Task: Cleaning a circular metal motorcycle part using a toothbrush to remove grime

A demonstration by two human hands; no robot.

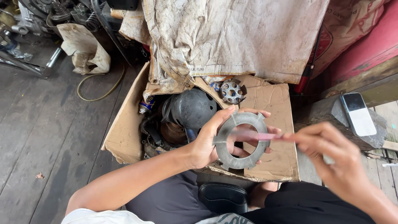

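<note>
My left hand (207,143) grips a flat grey metal ring with notched tabs around its rim (241,141), thumb on the near face and fingers curled over the far edge, holding it upright and face-on to me. My right hand (331,159) is just right of the ring, fingers pressed together, pinching the end of a thin pink strip (255,135); the strip lies across the ring's open centre and is blurred, so I cannot tell whether it touches the metal. Beyond the left hand sits an open brown cardboard box (124,132) holding a dark rounded metal housing (190,108) and, farther back, a small silver toothed hub (232,91) on the box flap. A dirty white woven sack (232,37) hangs over the box's far side. Beyond the right hand, a smartphone with a pale back (357,113) rests on a grey stone block (323,112). Weathered wooden floorboards (41,137) lie left of the left arm.
</note>
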